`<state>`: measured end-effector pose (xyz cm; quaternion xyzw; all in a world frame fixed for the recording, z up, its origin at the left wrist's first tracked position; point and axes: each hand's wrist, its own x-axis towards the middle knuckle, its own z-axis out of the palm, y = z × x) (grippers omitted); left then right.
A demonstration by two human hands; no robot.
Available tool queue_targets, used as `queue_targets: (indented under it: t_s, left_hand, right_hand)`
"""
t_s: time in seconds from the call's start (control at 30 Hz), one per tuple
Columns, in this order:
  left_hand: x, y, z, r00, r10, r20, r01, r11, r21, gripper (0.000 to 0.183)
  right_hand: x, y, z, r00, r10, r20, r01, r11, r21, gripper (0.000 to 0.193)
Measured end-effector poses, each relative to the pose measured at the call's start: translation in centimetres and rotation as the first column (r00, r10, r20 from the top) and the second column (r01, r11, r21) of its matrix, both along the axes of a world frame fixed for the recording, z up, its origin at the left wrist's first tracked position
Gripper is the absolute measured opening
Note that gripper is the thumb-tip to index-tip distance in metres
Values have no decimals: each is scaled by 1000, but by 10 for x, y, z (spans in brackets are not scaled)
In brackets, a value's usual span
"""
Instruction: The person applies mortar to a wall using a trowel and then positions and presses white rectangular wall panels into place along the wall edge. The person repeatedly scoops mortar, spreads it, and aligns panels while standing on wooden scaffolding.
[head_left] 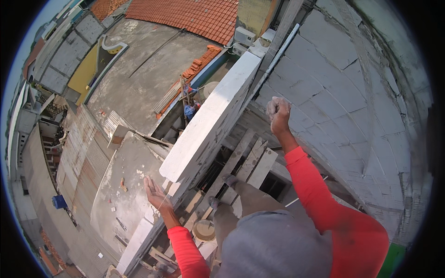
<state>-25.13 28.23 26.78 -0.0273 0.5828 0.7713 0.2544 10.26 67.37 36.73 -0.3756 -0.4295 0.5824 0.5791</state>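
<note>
A low wall of white blocks [214, 113] runs diagonally between my hands. My left hand [156, 193] is open, fingers stretched out, beside the wall's near, stepped end. A thin pale line passes close to that hand's palm; whether it touches cannot be told. My right hand [279, 115] is raised and closed, its fingers curled and coated in pale grey dust. Anything inside those fingers is hidden. Behind my right hand rises a tall grey block wall [324, 92] with mortar joints. Both my arms wear red sleeves.
My feet stand on wooden planks [250, 162] with dark gaps between them. A round bucket [204, 230] sits by my legs. Beyond the low wall, at a lower level, are a concrete roof [139, 60], stacked orange tiles [200, 62] and rusty metal sheets [83, 153].
</note>
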Motion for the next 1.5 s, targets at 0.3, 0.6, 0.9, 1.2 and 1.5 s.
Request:
queue_targets:
  t_s: [0.3, 0.6, 0.9, 1.2, 1.5]
  left_hand:
    - [24, 112, 19, 992, -124, 14, 111, 926, 361, 75]
    - [8, 93, 35, 992, -122, 28, 107, 942, 318, 74]
    - [0, 97, 0, 936, -350, -32, 350, 921, 172, 78]
    - [81, -12, -7, 988, -108, -109, 68, 945, -321, 39]
    - [224, -248, -62, 955, -292, 47, 135, 287, -948, 49]
  right_hand:
    - [250, -192, -176, 228, 72, 971, 306, 941, -141, 38]
    - [399, -339, -193, -249, 369, 895, 269, 914, -302, 50]
    - [290, -274, -172, -248, 233, 940, -155, 949, -276, 37]
    - [49, -160, -53, 583, 152, 798, -275, 961, 18, 48]
    - [-150, -144, 103, 607, 360, 709, -710, 648, 278, 44]
